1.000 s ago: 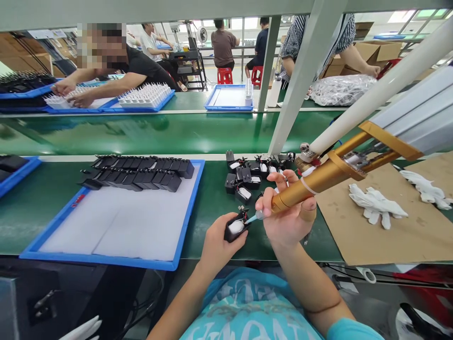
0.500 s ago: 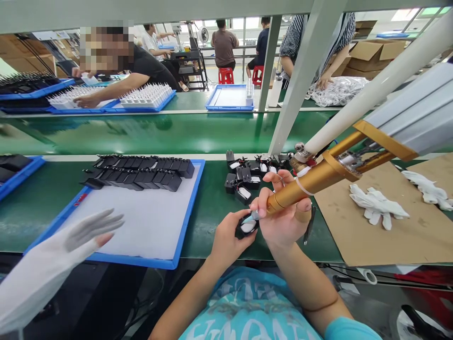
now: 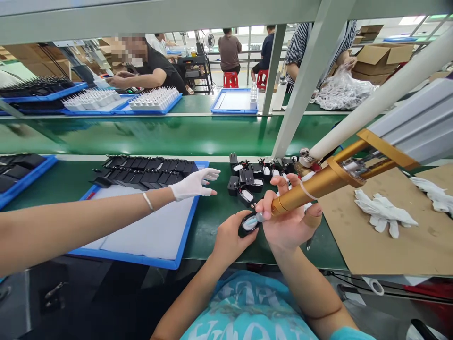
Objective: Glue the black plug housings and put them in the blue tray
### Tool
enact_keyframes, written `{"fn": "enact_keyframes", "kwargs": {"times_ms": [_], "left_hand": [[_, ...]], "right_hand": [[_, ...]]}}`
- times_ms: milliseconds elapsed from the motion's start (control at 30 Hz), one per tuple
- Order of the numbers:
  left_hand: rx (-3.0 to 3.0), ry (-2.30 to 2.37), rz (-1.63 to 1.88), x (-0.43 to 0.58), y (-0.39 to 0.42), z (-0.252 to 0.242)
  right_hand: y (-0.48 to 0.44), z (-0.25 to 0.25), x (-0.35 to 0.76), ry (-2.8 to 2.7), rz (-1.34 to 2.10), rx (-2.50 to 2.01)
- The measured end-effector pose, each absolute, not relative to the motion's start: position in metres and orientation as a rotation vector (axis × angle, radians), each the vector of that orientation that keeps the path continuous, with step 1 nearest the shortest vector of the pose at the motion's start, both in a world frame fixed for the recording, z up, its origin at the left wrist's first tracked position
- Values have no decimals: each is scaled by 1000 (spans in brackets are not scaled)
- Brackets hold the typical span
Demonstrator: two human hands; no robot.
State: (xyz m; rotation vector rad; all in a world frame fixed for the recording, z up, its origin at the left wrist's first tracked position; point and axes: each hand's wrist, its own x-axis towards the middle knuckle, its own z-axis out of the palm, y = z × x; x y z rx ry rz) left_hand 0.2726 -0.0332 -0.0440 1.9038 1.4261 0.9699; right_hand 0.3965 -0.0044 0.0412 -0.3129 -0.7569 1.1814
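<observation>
My left hand (image 3: pixel 231 233) grips a small black plug-adapter housing (image 3: pixel 244 227) just above the bench edge. Its open side faces up, showing a white part with light-blue paste on it. My right hand (image 3: pixel 288 222) is wrapped round the front of a gold-barrelled dispensing gun (image 3: pixel 307 191). The gun slants down from the upper right, and its nozzle tip (image 3: pixel 260 217) meets the housing. Several more black adapter housings (image 3: pixel 246 179), with white parts and wires inside, lie in a pile beyond my hands.
A co-worker's white-gloved hand (image 3: pixel 191 183) reaches in from the left over a blue-rimmed tray (image 3: pixel 187 231) with rows of black adapters (image 3: pixel 148 172). White gloves (image 3: pixel 384 212) lie on cardboard (image 3: pixel 339 226) at right. A metal post (image 3: pixel 297 85) rises ahead.
The co-worker's gloved hand has swung right across the tray toward the pile. More light-blue paste shows in the housing. My hands have kept their grips; the view has shifted slightly.
</observation>
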Motion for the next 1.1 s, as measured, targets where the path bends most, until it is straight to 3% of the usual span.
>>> {"fn": "enact_keyframes", "kwargs": {"times_ms": [433, 1100], "left_hand": [[1895, 1466, 802, 233, -27, -71], [1833, 1498, 836, 234, -24, -76]], "right_hand": [[-15, 25, 445, -828, 1106, -390], [23, -10, 541, -863, 626, -722]]}}
